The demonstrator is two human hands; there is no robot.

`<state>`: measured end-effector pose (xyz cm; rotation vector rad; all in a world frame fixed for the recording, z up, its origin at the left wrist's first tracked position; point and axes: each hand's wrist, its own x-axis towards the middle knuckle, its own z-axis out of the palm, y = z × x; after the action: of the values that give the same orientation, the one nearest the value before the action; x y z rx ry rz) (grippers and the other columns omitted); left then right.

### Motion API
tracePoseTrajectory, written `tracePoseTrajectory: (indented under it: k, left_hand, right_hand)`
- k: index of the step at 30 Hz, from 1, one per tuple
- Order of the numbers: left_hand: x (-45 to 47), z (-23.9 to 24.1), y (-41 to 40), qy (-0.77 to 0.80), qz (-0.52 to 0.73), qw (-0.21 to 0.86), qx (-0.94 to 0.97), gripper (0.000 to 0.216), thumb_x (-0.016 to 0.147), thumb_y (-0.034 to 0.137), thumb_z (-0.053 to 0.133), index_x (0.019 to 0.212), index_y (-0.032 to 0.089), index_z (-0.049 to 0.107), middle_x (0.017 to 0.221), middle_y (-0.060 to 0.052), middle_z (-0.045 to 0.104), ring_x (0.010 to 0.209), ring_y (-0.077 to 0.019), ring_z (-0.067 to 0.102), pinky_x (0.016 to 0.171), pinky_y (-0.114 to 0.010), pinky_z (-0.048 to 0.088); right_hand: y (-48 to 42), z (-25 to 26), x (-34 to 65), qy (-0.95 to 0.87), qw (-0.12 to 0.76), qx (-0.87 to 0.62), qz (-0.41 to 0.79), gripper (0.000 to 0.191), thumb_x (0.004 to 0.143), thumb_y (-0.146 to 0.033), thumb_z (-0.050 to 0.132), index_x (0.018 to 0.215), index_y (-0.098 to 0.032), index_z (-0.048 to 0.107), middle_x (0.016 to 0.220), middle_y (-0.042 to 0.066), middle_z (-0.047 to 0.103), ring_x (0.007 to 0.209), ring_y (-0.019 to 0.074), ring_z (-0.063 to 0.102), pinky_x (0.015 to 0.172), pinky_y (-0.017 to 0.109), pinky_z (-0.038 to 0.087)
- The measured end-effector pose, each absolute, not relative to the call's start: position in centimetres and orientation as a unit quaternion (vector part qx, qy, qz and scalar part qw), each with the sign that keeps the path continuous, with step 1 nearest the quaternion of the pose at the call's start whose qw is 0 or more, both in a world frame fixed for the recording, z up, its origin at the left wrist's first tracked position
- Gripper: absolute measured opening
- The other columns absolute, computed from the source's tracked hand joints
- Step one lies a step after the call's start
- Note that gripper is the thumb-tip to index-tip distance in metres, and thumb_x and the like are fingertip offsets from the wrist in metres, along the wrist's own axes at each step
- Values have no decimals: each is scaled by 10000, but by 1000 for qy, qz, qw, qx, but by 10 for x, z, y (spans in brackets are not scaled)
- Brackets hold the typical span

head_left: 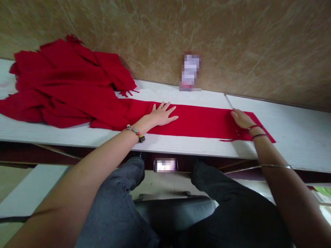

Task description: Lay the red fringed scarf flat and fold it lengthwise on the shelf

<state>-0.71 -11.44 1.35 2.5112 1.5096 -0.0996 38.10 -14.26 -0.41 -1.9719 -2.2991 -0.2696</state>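
A red scarf (201, 121) lies along a narrow white bench top. Its right stretch is a smooth flat strip, while its left part is heaped in loose folds, with fringe showing at the heap's right edge. My left hand (163, 115), a ring on one finger, presses down on the strip near the middle with fingers spread. Toward the strip's right end, my right hand (242, 120) rests on the cloth with its fingers flat; some of that hand's underside is hidden. Neither hand is wrapped round the scarf.
A blurred upright card or phone (190, 71) leans against the brown marbled wall (144, 41) behind the bench top (292, 127). Another blurred phone-like thing (166, 165) is below the front edge, between my knees. A seam crosses the top at right.
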Motion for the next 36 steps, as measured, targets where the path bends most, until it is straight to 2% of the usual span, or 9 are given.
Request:
tracePoseTrajectory:
  k: [2,4,5,10,13,18,24,32,36]
  left_hand:
    - [-7,15,-115,512,-39,110,851,717,862,629,229,1471,257,166,1559,-52,23,1418,-306,-4,1103,-580,65]
    - [-6,17,-115,517,-43,111,848,717,863,631,224,1473,262,153,1559,-46,9,1418,-307,-7,1103,-579,56]
    - [-6,17,-116,519,-43,111,847,716,863,634,220,1474,268,147,1559,-42,5,1419,-304,-9,1104,-577,50]
    - [-6,15,-115,519,-44,98,848,691,869,634,192,1471,299,136,1562,-23,8,1421,-287,1,1113,-557,51]
    - [-6,14,-115,518,-44,91,849,687,872,632,182,1470,297,142,1562,-25,15,1421,-291,14,1115,-552,61]
    - [-7,14,-114,516,-38,96,851,689,876,626,193,1471,283,149,1562,-33,11,1419,-301,8,1114,-552,54]
    - [-13,24,-128,509,-37,116,852,665,900,551,254,1472,224,163,1556,-55,-64,1418,-254,-60,1138,-443,69]
    - [-45,16,-153,452,-87,113,881,725,889,596,248,1481,207,94,1556,-73,-16,1421,-228,-40,1140,-404,56]
    - [-48,12,-151,446,-74,100,886,727,889,611,230,1481,215,86,1555,-62,-18,1421,-240,-32,1138,-413,63]
  right_hand:
    - [-149,4,339,-742,85,-663,-44,676,935,-456,85,1348,-28,409,1348,258,454,1296,318,388,1020,477,383]
    - [-161,10,287,-781,92,-617,-20,628,940,-456,145,1386,-77,373,1441,175,372,1363,255,279,1076,437,322]
    - [-168,11,262,-800,94,-592,-12,602,939,-464,182,1404,-124,356,1470,129,340,1378,234,246,1092,435,295]
    - [-197,7,183,-879,61,-472,14,568,932,-420,292,1417,-130,346,1485,140,296,1378,280,233,1086,529,241]
    - [-204,3,179,-886,22,-462,18,568,942,-392,273,1428,-101,323,1493,145,266,1379,287,223,1089,524,237]
    - [-212,6,192,-888,-10,-459,15,581,944,-444,249,1448,-157,292,1508,111,234,1376,312,216,1070,562,246]
    - [-217,13,192,-884,40,-466,10,544,950,-450,201,1450,-254,284,1519,65,218,1388,306,180,1052,609,237]
    - [-219,10,194,-915,-22,-394,85,580,939,-505,211,1460,-256,250,1511,53,241,1382,324,182,1050,634,214]
    - [-219,14,197,-911,-7,-406,74,581,947,-496,165,1462,-240,244,1525,64,197,1391,300,163,1062,608,213]
